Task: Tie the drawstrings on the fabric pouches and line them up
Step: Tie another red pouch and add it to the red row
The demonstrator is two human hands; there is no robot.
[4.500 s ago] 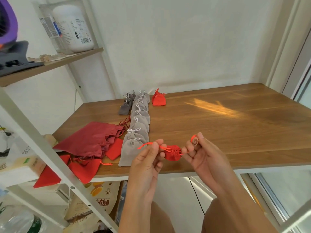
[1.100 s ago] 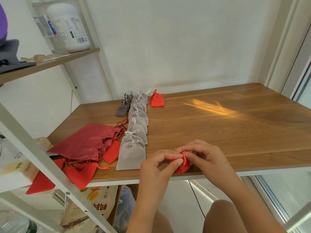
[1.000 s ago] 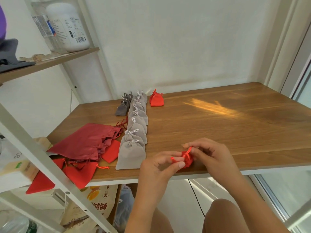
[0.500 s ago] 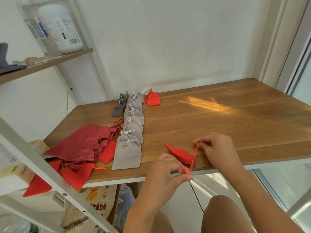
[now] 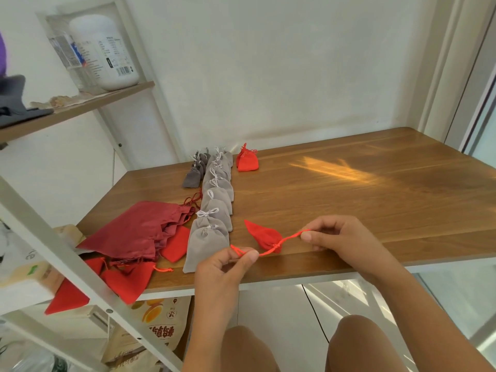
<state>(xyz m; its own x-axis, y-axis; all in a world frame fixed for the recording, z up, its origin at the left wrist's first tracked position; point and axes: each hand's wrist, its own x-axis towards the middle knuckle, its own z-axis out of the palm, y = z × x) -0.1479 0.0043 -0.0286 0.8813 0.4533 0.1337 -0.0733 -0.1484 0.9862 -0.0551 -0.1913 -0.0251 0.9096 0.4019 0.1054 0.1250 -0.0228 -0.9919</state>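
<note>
A small red pouch (image 5: 262, 235) lies near the front edge of the wooden table (image 5: 349, 200). Its red drawstring (image 5: 288, 238) is stretched taut to both sides of a knot at the pouch's mouth. My left hand (image 5: 224, 267) pinches one end of the string at the lower left. My right hand (image 5: 341, 238) pinches the other end at the right. A row of tied grey pouches (image 5: 216, 208) runs from the front edge toward the wall. One tied red pouch (image 5: 247, 161) stands at the far end beside that row.
A heap of dark red and red pouches (image 5: 139, 232) lies at the table's left front, some hanging over the edge. A small dark grey pouch (image 5: 192, 177) sits left of the row. A white shelf frame (image 5: 61, 253) crosses the left foreground; a white bottle (image 5: 107, 49) stands on a shelf.
Both hands worked the string at the pouch's mouth, then drew apart. The string is now pulled out sideways and taut, and the pouch lies flat on the table.
</note>
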